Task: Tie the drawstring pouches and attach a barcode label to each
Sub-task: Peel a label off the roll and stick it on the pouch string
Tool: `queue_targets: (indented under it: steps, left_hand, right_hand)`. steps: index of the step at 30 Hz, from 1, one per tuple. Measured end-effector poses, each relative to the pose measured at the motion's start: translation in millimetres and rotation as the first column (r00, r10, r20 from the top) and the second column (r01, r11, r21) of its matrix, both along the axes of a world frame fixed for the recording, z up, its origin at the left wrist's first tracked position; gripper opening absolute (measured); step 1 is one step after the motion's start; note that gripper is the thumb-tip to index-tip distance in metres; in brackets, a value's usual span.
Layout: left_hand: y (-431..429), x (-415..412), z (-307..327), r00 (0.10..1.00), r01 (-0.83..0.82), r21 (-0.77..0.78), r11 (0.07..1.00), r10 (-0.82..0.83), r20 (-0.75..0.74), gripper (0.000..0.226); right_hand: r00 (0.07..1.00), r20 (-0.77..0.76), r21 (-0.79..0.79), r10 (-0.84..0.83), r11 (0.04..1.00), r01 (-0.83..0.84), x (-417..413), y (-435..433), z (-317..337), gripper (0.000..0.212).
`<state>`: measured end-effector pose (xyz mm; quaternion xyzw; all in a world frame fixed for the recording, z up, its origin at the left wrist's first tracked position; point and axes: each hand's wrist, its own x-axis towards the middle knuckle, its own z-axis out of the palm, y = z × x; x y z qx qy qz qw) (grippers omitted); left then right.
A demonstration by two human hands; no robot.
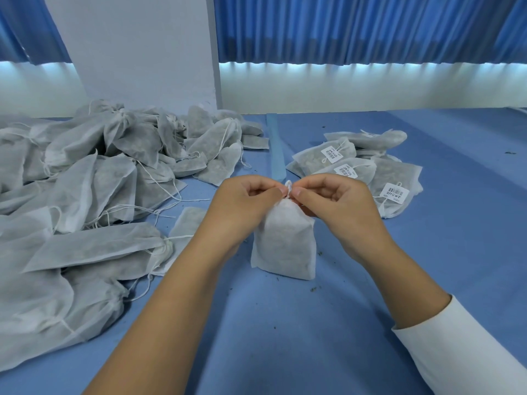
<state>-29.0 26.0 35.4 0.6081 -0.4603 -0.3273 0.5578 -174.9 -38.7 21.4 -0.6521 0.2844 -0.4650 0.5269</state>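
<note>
Blue tabletop [427,280], dark crumbs [313,289] scattered. Pale blue tape strip [276,149] flat on surface. White pillar [137,52] between pleated blue curtains [356,29].

two hands [245,206] — one held pouch [283,246], three clear labels [395,193].

Head cam — wide-angle, looks fwd/down, close over table [285,332].

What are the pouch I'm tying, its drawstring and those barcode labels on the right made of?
Pouch: seemingly thin non-woven fabric, matte white, faintly translucent, softly creased. Drawstring: thin white cord, possibly cotton; too fine to tell. Barcode labels: probably paper stickers, flat white with black print.
</note>
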Motion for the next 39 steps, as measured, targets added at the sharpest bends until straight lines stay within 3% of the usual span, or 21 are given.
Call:
queue_targets:
  steps: [16,21,31,39]
  left_hand:
    - [2.6,-3.3,2.0,0.999,0.039,-0.004,0.999,-0.039,0.007,0.029]
    - [2.9,-3.4,4.2,0.997,0.061,0.041,0.997,-0.058,-0.056,0.036]
    - [-0.6,-1.2,5.4,0.965,0.008,0.087,0.996,0.015,-0.261,0.017]
    - [2.0,-2.2,0.8,0.978,0.097,0.010,0.995,-0.093,-0.185,0.016]
  right_hand:
    - [1.000,-0.006,0.002,-0.021,1.000,0.021,-0.5,-0.9,-2.3,0.006]
    - [1.000,-0.007,0.017,0.024,1.000,-0.023,1.6,-2.5,-2.5,0.008]
    - [1.000,0.004,-0.017,0.023,1.000,-0.023,2.2,-0.7,-1.1,0.013]
    - [1.000,-0.003,-0.058,0.012,0.998,-0.012,5.1,4.0,0.5,0.012]
